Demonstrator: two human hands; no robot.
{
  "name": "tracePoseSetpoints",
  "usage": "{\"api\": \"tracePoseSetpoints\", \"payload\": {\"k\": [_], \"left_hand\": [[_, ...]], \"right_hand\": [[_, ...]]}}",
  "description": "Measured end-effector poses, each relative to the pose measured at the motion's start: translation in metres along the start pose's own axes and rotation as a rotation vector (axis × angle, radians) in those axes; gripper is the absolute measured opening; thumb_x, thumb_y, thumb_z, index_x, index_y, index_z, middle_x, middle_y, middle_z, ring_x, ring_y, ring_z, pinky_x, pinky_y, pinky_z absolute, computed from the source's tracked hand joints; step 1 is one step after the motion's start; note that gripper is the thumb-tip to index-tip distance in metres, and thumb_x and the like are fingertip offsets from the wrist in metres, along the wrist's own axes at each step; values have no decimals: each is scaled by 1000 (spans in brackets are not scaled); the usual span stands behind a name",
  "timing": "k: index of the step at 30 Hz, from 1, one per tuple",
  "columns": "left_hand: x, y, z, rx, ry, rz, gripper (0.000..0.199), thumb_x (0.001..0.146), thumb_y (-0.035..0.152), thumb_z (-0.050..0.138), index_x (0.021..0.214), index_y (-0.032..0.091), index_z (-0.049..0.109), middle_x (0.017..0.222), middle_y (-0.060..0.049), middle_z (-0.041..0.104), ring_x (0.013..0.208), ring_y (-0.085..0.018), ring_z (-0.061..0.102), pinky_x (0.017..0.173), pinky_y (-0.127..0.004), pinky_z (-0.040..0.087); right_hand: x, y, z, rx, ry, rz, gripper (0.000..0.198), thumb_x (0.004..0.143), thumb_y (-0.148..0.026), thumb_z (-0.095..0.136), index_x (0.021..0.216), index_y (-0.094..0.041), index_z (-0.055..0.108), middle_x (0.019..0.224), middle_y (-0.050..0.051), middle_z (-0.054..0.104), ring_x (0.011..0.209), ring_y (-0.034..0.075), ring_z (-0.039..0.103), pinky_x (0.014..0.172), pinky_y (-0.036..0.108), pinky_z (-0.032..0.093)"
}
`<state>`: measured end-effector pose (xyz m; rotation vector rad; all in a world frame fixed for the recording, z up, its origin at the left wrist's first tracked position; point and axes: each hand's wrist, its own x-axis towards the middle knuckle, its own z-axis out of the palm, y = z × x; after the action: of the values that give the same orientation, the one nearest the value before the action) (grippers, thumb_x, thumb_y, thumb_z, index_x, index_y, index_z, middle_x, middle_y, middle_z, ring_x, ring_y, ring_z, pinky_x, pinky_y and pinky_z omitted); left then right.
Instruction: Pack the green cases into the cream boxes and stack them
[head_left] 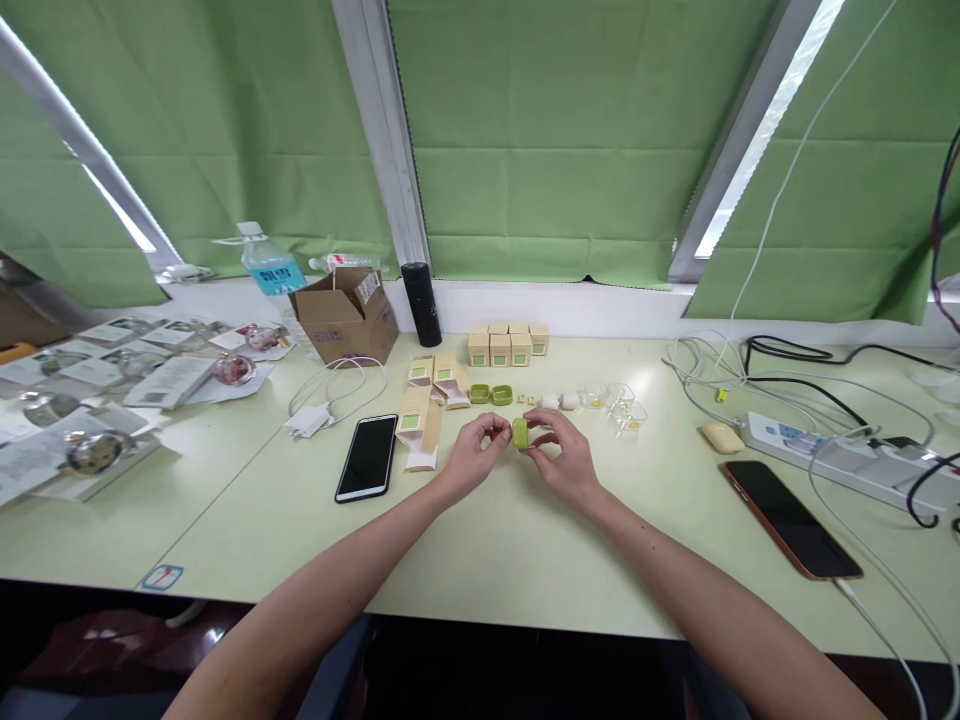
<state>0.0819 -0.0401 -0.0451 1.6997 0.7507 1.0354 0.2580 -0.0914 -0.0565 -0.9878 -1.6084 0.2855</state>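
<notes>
My right hand (564, 458) grips a small green square container (520, 433) between thumb and fingers, just above the table. At its left side is my left hand (474, 452), fingers pinched together; whatever they hold, if anything, is too small to make out. Beyond the hands sit two more green containers (491, 394), side by side. Tiny yellowish pieces (526, 399) lie to their right, followed by small whitish rolls (559, 402) and several clear plastic cups (619, 403). Left of my left hand lie open cardboard boxes (417, 416) with green labels.
Closed small boxes (508, 346) stand in rows at the back. A phone (367, 458), a charger (307, 420) and a brown carton (349, 318) are on the left. Another phone (791, 518), a power strip (832, 462) and tangled cables occupy the right. Packaged items (169, 382) cover the far left.
</notes>
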Motion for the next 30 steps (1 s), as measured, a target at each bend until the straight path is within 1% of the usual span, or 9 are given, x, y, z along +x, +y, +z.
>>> {"api": "tracePoseSetpoints", "payload": {"k": [7, 11, 15, 18, 21, 25, 28, 30], "left_hand": [[0, 1, -1, 5, 9, -11, 27, 92, 44, 61, 85, 18, 62, 85, -4, 63, 82, -17, 57, 80, -30, 46], [2, 0, -2, 17, 70, -24, 27, 90, 44, 62, 84, 19, 61, 84, -3, 63, 81, -17, 57, 77, -30, 46], [4, -6, -5, 19, 103, -36, 24, 91, 43, 61, 87, 19, 62, 86, -4, 65, 84, -19, 61, 78, -31, 49], [5, -13, -8, 30, 131, -13, 21, 93, 40, 58, 97, 20, 62, 94, -6, 67, 92, -20, 63, 83, -33, 50], [5, -18, -11, 86, 136, 51, 23, 92, 33, 59, 111, 21, 58, 110, -8, 67, 105, -22, 61, 88, -35, 49], [0, -14, -12, 222, 54, 159, 43, 89, 29, 64, 129, 25, 51, 134, -10, 58, 119, -25, 55, 97, -40, 47], [-5, -8, -8, 295, -5, 198, 51, 88, 30, 68, 135, 28, 48, 141, -11, 53, 127, -27, 51, 105, -45, 45], [-7, -6, -6, 322, -27, 213, 51, 89, 29, 70, 136, 29, 49, 142, -11, 52, 133, -29, 48, 109, -47, 44]], "right_hand": [[0, 0, -1, -9, 14, 8, 35, 86, -18, 66, 120, -27, 63, 116, 8, 68, 102, 22, 70, 71, 34, 67], [1, -1, -2, -21, 34, 34, 33, 88, -22, 66, 120, -27, 62, 117, 8, 68, 101, 23, 69, 70, 35, 67], [1, 0, -2, -29, 31, 56, 34, 87, -21, 66, 120, -26, 61, 118, 9, 67, 99, 23, 70, 69, 35, 66], [1, 2, -3, -69, 32, 77, 36, 86, -19, 66, 121, -26, 60, 118, 9, 67, 100, 24, 69, 68, 37, 67], [1, 4, -4, -114, 13, 71, 39, 86, -15, 64, 123, -27, 60, 119, 10, 65, 104, 25, 67, 70, 39, 68], [-1, 6, -4, -159, -36, 27, 43, 88, -13, 61, 129, -27, 58, 124, 11, 59, 107, 25, 66, 80, 42, 69], [-3, 7, -3, -226, -62, -42, 44, 91, -15, 60, 134, -27, 56, 125, 12, 58, 111, 27, 65, 87, 47, 68], [-4, 7, -3, -263, -79, -98, 44, 93, -16, 58, 136, -27, 53, 124, 13, 59, 114, 29, 64, 88, 48, 67]]}}
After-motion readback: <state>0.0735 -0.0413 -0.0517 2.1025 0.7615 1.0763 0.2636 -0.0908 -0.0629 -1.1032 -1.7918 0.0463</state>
